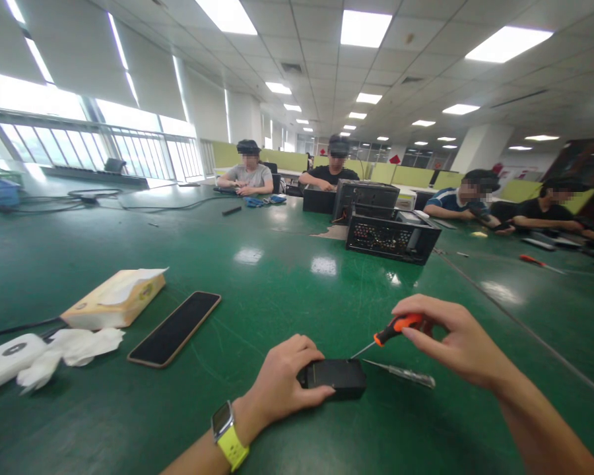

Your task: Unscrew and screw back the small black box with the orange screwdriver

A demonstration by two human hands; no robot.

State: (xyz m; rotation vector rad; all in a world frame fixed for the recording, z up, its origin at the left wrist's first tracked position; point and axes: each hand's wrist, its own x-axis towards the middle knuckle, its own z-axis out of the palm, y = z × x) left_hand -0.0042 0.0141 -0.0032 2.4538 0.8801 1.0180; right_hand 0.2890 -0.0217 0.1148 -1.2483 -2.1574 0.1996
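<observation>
A small black rectangular box (339, 376) lies on the green tabletop (277, 284). My left hand (292, 376) grips its left end, thumb on the near side and fingers on the far side. In my right hand (445, 333) is a screwdriver (396, 326) with an orange and black handle, its fingers closed round the handle. The thin shaft slants down to the left, and its tip is at the far top edge of the box. Beside the box, to the right, lies a second screwdriver (406, 375) with a clear handle.
To the left are a phone (175, 328), a tissue pack (116, 297), crumpled tissues (74, 349) and a white device (10, 359). Open black computer cases (391, 231) stand further back. Another orange screwdriver (534, 261) lies at the right. Several people sit around the table.
</observation>
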